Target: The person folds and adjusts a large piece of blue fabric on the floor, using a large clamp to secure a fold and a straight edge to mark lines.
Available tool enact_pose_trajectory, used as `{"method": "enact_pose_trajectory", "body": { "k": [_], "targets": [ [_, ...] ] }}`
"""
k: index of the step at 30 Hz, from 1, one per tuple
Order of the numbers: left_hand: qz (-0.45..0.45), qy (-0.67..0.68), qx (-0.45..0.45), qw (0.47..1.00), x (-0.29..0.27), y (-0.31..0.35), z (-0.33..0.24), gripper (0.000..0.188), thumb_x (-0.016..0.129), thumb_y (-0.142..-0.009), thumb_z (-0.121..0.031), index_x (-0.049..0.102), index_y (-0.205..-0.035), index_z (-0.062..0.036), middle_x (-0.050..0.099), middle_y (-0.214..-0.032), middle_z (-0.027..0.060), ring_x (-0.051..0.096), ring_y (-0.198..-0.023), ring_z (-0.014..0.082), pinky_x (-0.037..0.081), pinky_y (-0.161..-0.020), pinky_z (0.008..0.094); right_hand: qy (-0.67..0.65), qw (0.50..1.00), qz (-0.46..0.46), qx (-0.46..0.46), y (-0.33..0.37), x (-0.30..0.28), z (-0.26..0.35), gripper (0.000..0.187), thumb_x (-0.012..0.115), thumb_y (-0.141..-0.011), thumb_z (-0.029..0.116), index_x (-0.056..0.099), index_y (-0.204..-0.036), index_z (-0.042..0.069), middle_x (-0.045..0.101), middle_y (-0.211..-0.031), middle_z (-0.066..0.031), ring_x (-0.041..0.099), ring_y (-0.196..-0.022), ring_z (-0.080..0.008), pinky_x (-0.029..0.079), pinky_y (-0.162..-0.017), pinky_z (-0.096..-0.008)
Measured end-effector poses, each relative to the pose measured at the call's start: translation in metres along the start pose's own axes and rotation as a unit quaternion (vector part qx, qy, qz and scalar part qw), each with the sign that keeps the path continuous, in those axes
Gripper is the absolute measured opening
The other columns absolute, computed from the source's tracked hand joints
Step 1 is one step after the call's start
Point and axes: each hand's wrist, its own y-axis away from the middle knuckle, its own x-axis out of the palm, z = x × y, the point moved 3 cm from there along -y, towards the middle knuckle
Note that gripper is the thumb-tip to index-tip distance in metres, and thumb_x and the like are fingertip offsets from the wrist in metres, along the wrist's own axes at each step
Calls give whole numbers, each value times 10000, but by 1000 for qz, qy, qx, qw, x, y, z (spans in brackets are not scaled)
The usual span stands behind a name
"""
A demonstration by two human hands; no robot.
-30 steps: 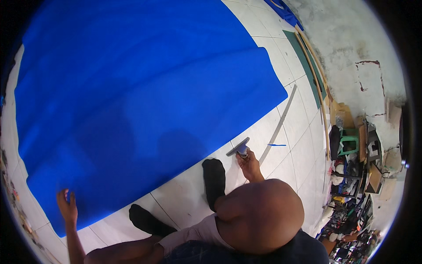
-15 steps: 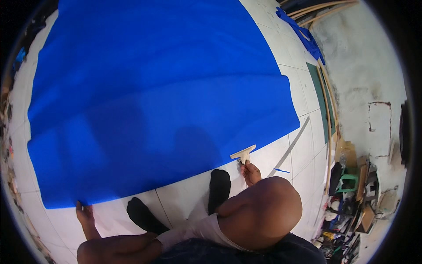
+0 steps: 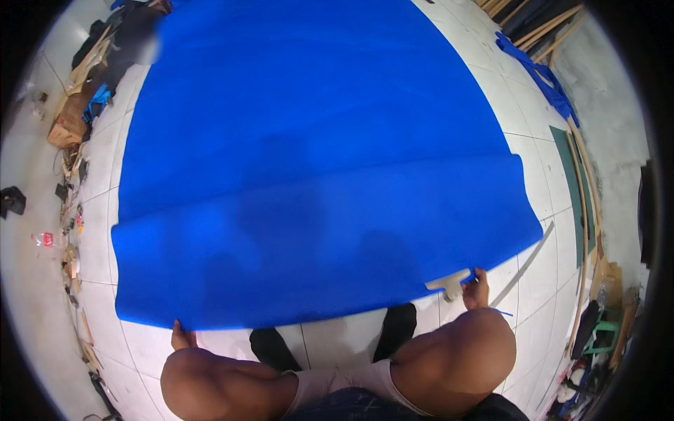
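A large blue sheet [image 3: 316, 196], which looks like fabric or felt, spreads over the floor before me, with a raised fold running across it. My left hand [image 3: 183, 337] grips its near edge at the left, thumb on top and the other fingers mostly hidden. At the near right edge, my right hand [image 3: 477, 290] has its fingertips closed on the sheet. A pale T-shaped squeegee [image 3: 449, 283] sits against that same hand, its wide blade over the sheet; the fingers on it are partly hidden.
Both feet in dark socks [image 3: 399, 330] stand just under the near edge. A grey strip [image 3: 523, 270] lies on white tiles at the right. Wooden poles [image 3: 581, 189], a green board [image 3: 572, 182] and a green stool [image 3: 604, 337] line the right wall. Clutter and a cardboard box [image 3: 69, 121] line the left.
My view has swung to the left. The right hand has moved from holding the squeegee by its handle to the sheet's edge, farther right. The left hand stays at the near left edge.
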Motion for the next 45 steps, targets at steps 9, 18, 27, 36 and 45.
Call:
{"method": "enact_pose_trajectory", "body": {
  "k": [9,18,27,36,45],
  "targets": [
    [-23,-95,136,986,97,89,-133,299,635,-882,-174,563,-1128,-21,632,-1129,121,621,-1023,223,524,-874,325,110,973,19,-204,105,70,149,528,609,-865,340,508,-1242,-15,616,-1163,-134,599,-1047,-261,453,-913,-402],
    [139,-218,349,901,351,-8,-151,567,663,-906,-375,466,-1276,7,490,-1292,189,532,-1144,303,408,-993,394,407,751,5,-521,-1,271,179,365,596,-925,378,561,-1057,39,615,-878,-123,611,-757,-255,466,-628,-365],
    [156,-542,592,576,308,58,29,558,738,-820,-297,521,-1227,16,399,-1314,289,384,-1218,429,341,-1010,477,514,517,70,-681,48,278,17,392,707,-823,323,596,-1105,74,527,-1197,-142,480,-1150,-340,316,-1045,-541],
    [184,-704,505,464,348,5,38,543,563,-922,-399,519,-1318,-31,472,-1361,211,383,-1301,410,209,-1101,552,643,423,102,-631,-10,342,26,439,615,-878,425,609,-1154,85,571,-1233,-123,520,-1153,-325,345,-1010,-544],
    [201,-769,409,449,337,-30,62,655,452,-970,-444,306,-1488,-70,181,-1569,188,103,-1455,401,29,-1132,605,732,451,93,-503,-33,349,-8,607,395,-976,493,373,-1449,112,313,-1523,-96,290,-1386,-337,251,-1081,-517]
  ]
}}
